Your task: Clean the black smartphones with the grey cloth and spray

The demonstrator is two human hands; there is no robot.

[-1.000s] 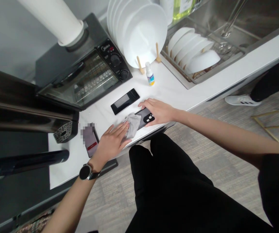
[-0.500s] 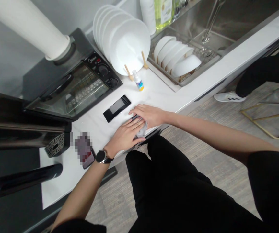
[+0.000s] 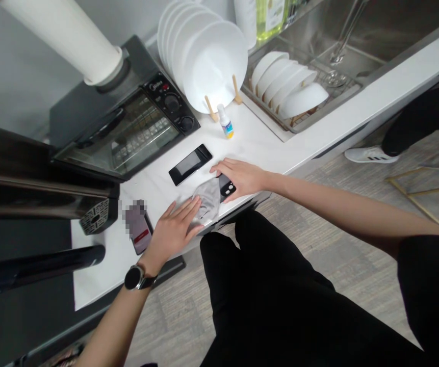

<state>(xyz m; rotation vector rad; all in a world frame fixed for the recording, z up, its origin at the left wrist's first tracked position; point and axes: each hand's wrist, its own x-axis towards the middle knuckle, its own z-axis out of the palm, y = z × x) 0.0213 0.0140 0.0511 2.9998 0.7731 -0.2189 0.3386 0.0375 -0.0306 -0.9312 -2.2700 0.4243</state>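
Observation:
My right hand (image 3: pixel 242 177) grips the end of a dark phone (image 3: pixel 224 184) lying on the white counter, back up with its camera lenses showing. A crumpled grey cloth (image 3: pixel 208 198) covers the rest of that phone. Flat on the cloth's near left part rest the stretched fingers of my left hand (image 3: pixel 173 228), which wears a watch (image 3: pixel 134 278) at the wrist. Just beyond the cloth is a flat black phone-like slab (image 3: pixel 190 164) with a grey rectangle on it. Another phone (image 3: pixel 141 232), partly pixelated, lies left of my left hand.
A small spray bottle (image 3: pixel 226 122) stands before white plates (image 3: pixel 213 66) in a wooden rack. Behind the slab is a black toaster oven (image 3: pixel 123 127). At right, bowls (image 3: pixel 280 81) sit in a sink rack. Another person's shoe (image 3: pixel 372 154) shows on the floor.
My left hand has slid left and towards me with the cloth, uncovering the phone's camera end. My right hand stays at the phone. The whole view has shifted slightly.

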